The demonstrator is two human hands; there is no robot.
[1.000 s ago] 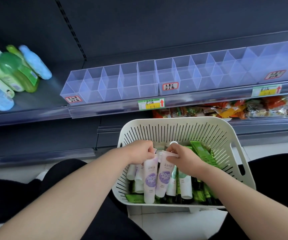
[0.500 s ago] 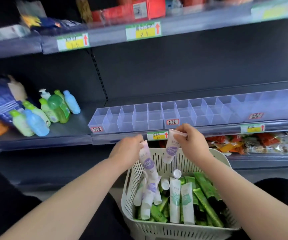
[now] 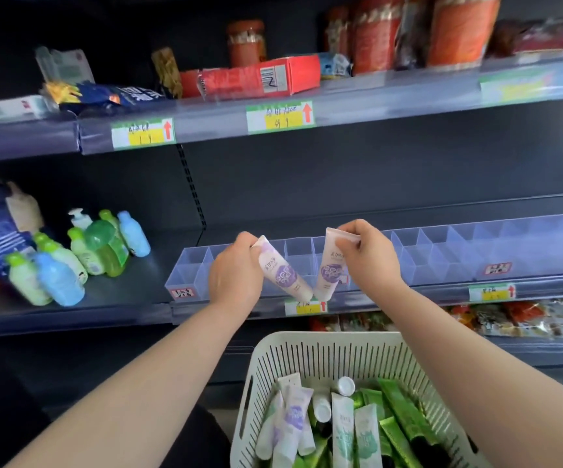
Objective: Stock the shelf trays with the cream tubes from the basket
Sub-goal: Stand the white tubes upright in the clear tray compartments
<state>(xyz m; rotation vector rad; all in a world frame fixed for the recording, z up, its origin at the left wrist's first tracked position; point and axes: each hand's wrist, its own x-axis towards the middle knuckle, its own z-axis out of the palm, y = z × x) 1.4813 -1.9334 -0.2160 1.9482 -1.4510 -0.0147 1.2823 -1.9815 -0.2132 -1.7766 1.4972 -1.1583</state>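
Basket [image 3: 327, 346] sits below the tray row [image 3: 442, 261], spare tubes [image 3: 295, 417] inside. Left hand [image 3: 236, 278] pinches left tube [image 3: 285, 275] by its flat end, right hand [image 3: 371, 255] pinches right tube [image 3: 330, 271] likewise. Both hang cap-down, lower ends almost touching, in front of the tray row.

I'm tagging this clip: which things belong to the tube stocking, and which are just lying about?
Job: left hand pinching one purple tube; right hand pinching another purple tube; clear shelf tray; basket.
Lying about: lotion bottles; red box; snack packets.
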